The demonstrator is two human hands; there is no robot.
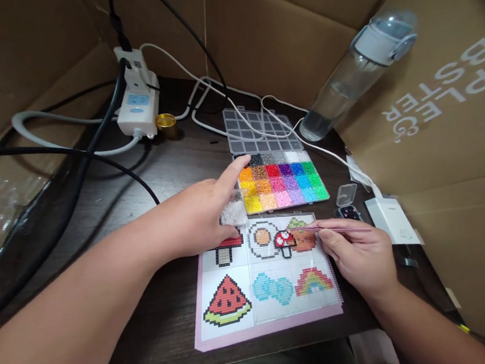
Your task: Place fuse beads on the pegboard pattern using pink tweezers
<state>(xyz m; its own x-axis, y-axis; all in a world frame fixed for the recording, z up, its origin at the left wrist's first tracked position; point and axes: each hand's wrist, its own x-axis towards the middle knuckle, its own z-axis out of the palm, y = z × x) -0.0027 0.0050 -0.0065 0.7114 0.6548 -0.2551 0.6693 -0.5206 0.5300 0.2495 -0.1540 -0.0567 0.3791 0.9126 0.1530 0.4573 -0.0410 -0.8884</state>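
My left hand point(205, 211) reaches over the pattern sheet point(227, 341), with its index finger stretched toward the dark beads. Between its thumb and fingers is a small clear box of white beads point(233, 212). Pink tweezers point(341, 228) are pinched in my right hand point(358, 254), their tips at a red and white mushroom of beads point(284, 241). The mushroom lies on a clear pegboard point(276, 315) covering printed egg, bow and rainbow pictures. Beyond it, the open bead case point(285, 183) shows many colours in its compartments.
Behind the case leans a water bottle point(344, 83). A power strip point(139, 109) with cables and a gold cup point(166, 125) stand at the back left. At right are a small open box point(347, 203) and a white charger point(392, 219). Cardboard walls surround the table.
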